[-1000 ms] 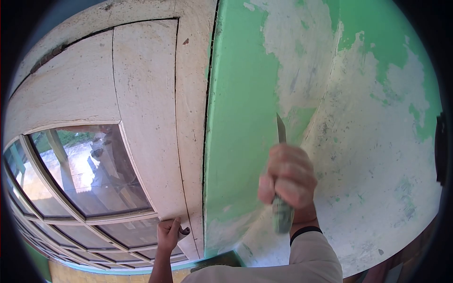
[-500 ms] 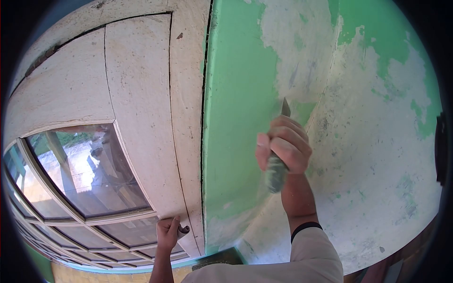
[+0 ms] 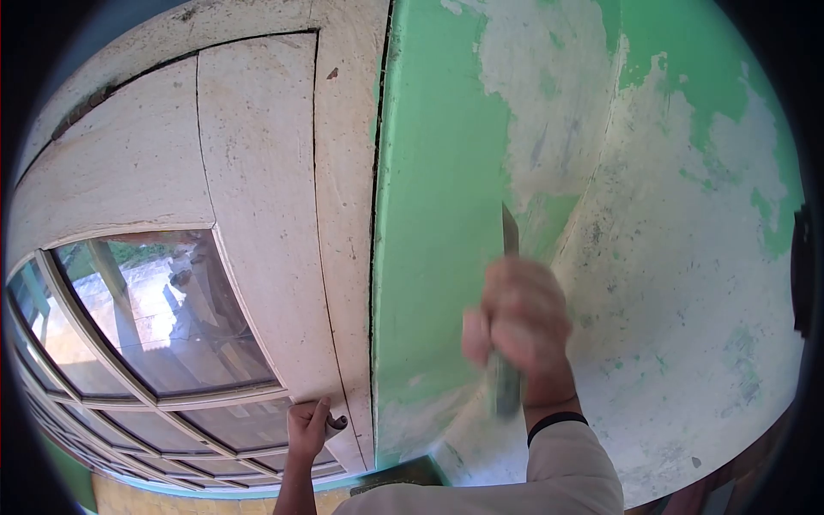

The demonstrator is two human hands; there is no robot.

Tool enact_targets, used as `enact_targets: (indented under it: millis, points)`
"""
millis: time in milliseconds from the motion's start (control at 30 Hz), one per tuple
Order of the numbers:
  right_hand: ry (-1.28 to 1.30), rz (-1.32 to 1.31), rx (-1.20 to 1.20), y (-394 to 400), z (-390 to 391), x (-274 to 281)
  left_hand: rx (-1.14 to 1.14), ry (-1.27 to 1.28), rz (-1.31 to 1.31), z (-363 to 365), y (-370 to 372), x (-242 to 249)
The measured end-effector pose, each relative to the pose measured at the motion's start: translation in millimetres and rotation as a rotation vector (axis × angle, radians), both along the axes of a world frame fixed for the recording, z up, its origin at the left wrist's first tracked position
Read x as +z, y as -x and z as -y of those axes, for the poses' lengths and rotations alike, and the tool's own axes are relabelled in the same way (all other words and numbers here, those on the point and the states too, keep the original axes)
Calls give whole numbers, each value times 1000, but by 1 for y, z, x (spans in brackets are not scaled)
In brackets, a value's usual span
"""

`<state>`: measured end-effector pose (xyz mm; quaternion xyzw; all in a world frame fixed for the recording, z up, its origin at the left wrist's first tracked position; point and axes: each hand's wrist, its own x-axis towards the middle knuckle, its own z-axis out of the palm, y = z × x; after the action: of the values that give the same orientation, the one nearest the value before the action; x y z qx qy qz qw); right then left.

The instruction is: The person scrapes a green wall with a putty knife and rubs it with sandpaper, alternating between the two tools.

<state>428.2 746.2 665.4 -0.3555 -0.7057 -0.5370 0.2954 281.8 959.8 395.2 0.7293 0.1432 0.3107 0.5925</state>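
My right hand (image 3: 524,313), blurred by motion, is closed around a knife (image 3: 510,230). Its narrow, pointed blade points up at the edge between green paint and bare plaster, and its greenish-grey handle sticks out below my fist. In front of it is the wall (image 3: 442,215), where green paint has come off in large patches. Lower left, my left hand (image 3: 307,427) grips a dark curled door handle (image 3: 337,422) on the whitish wooden door (image 3: 266,172).
Glass panes (image 3: 163,318) in a wooden grid fill the door's lower left part. A dark gap separates the door frame from the wall. Pale bare plaster (image 3: 678,300) spreads over the right side, and a yellowish tiled floor (image 3: 129,498) shows at the bottom.
My right hand with the knife has moved down along the wall, and the blade has tilted slightly to the left. My left hand stays on the door handle.
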Motion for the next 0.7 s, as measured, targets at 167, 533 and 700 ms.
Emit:
enact_targets:
  millis: [167,533,700]
  points:
    - [-129,-29,73,-14,-5,3,15,14,-6,-2,-1,-8]
    - [-7,-29,61,3,2,1,21,-14,-12,-1,-1,-2]
    - [-98,-68,68,-13,-7,3,2,9,-2,-2,-1,-6]
